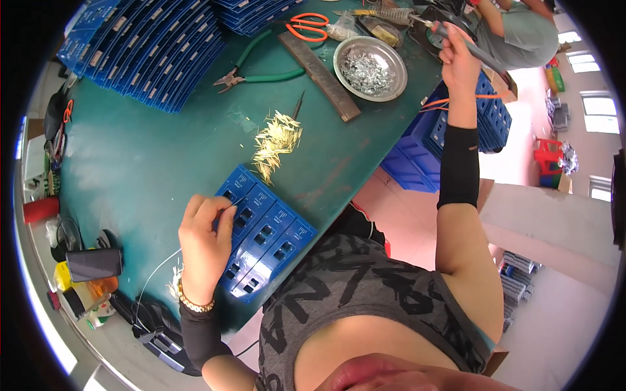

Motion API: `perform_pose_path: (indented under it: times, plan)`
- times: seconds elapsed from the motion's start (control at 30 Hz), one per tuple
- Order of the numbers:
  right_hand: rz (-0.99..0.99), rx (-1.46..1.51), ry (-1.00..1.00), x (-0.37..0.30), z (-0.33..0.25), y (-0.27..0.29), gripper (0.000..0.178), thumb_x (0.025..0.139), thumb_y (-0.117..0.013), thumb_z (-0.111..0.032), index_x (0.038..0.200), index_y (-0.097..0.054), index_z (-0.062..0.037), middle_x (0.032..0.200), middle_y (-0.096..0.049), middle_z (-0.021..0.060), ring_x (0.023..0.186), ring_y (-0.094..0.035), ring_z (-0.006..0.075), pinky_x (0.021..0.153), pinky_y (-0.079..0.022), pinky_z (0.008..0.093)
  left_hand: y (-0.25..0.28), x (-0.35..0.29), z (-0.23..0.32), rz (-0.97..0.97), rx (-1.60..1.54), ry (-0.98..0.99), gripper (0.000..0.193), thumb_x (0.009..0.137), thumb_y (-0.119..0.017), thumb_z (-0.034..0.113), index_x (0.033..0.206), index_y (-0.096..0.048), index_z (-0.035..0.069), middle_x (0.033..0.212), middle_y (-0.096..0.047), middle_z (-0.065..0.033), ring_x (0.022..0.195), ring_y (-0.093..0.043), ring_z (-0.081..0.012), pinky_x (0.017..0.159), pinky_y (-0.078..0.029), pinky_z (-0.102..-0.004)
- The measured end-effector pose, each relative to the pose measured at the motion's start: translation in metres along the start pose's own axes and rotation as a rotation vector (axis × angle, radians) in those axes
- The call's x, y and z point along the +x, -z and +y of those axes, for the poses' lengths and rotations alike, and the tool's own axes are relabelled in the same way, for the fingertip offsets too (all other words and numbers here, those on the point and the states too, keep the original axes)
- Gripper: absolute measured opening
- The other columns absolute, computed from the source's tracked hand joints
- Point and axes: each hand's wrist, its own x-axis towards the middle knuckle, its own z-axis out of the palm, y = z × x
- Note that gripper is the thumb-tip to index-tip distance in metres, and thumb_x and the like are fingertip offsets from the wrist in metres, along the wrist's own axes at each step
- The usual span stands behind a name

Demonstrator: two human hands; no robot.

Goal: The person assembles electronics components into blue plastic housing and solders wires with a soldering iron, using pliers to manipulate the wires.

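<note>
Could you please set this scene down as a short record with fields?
Left grip: pinching a thin wire over the blue board
Right grip: raised, holding a soldering iron
Blue board: flat at the edge of the green table
Tools on table: green-handled pliers, orange-handled scissors
Round dish: holds silvery bits
Upper left: stacked blue boards

Just behind my left hand (207,236) sits a gold-coloured bracelet (194,304), then a black sleeve (202,335); behind my right hand (460,62) runs another black sleeve (459,169) bearing a small brownish mark (473,148), and farther back from both I wear a grey top (365,283) with black brushstroke-like markings.
</note>
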Motion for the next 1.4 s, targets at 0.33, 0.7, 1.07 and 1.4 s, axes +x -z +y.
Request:
perform_pose_path:
  times: [0.33, 0.7, 1.07, 1.4]
  plan:
    - [-0.213, -0.660, 0.370, -0.090, -0.005, -0.007, 0.013, 0.086, -0.067, -0.002, 0.097, -0.073, -0.0016, 0.086, -0.070, 0.0054, 0.068, -0.063, 0.0103, 0.059, -0.047, 0.0224, -0.006, -0.025, -0.013, 0.029, 0.032, -0.006, 0.013, 0.081, -0.065, -0.009, 0.089, -0.063, 0.000, 0.086, -0.058, -0.0130, 0.074, -0.058, -0.0277, 0.066, -0.048, -0.0332]
    - [-0.827, -0.868, 0.546, -0.089, -0.024, -0.012, 0.033, 0.069, -0.069, 0.006, 0.099, -0.073, -0.0057, 0.075, -0.059, 0.0068, 0.061, -0.057, 0.0170, 0.052, -0.044, 0.0269, -0.016, -0.039, -0.027, 0.236, 0.024, -0.054, 0.016, 0.083, -0.068, -0.008, 0.096, -0.065, 0.001, 0.087, -0.061, -0.0127, 0.075, -0.061, -0.0231, 0.063, -0.049, -0.0304]
    - [-0.858, -0.961, 0.580, -0.101, -0.031, -0.021, 0.028, 0.072, -0.067, -0.001, 0.099, -0.072, -0.0046, 0.066, -0.052, 0.0028, 0.055, -0.057, 0.0156, 0.050, -0.042, 0.0241, -0.018, -0.038, -0.027, 0.167, 0.023, -0.082, 0.015, 0.082, -0.068, -0.007, 0.095, -0.065, 0.001, 0.085, -0.062, -0.0130, 0.072, -0.061, -0.0260, 0.064, -0.050, -0.0320]
    - [-0.450, -0.836, 0.407, -0.106, -0.024, -0.024, 0.016, 0.080, -0.071, -0.002, 0.096, -0.071, 0.0016, 0.077, -0.067, 0.0075, 0.063, -0.061, 0.0131, 0.058, -0.047, 0.0246, -0.018, -0.037, -0.027, 0.187, -0.019, -0.093, 0.014, 0.083, -0.068, -0.007, 0.094, -0.065, 0.000, 0.085, -0.062, -0.0129, 0.069, -0.060, -0.0219, 0.059, -0.048, -0.0286]
